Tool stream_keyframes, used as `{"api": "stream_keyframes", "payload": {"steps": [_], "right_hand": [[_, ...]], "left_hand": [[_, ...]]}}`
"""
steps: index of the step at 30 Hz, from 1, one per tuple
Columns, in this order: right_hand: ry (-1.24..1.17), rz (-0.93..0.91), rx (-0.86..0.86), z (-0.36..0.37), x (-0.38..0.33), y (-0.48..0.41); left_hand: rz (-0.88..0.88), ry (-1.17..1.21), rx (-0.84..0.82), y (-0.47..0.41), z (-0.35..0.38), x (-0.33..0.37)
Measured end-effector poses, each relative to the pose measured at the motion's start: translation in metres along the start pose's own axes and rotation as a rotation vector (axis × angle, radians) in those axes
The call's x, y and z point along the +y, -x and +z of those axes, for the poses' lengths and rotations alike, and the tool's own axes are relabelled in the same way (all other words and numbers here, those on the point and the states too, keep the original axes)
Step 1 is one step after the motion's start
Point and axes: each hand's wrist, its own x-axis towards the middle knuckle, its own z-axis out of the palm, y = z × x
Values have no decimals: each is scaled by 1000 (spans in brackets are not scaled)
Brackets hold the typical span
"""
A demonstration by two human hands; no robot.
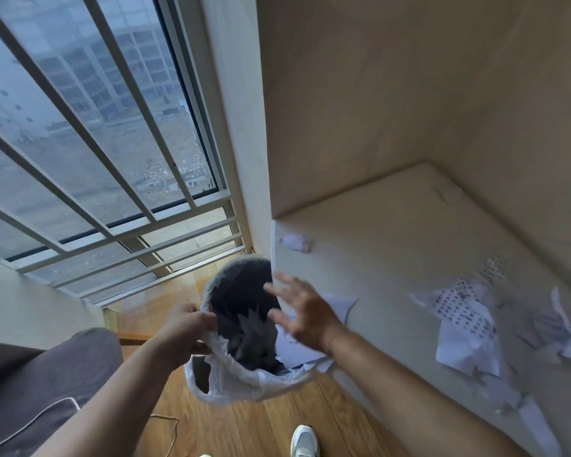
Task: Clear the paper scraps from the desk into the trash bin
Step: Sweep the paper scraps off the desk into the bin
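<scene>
Several scraps (254,338) inside lined bin (241,371)

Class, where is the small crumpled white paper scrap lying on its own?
In the head view, the small crumpled white paper scrap lies at the beige desk's far left edge.

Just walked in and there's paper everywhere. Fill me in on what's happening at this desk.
A person is clearing torn paper into a trash bin held at the desk edge. The left hand grips the bin's white liner; the right hand is open above the bin's mouth. Some paper is in the bin. A pile of printed scraps and a crumpled piece remain on the desk.
</scene>
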Motion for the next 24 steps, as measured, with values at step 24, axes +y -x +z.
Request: {"api": "stream_keyframes", "payload": {"steps": [24], "right_hand": [[62,392,-37,41,-24,62]], "left_hand": [[-14,-55,-78,5,16,-10]]}}
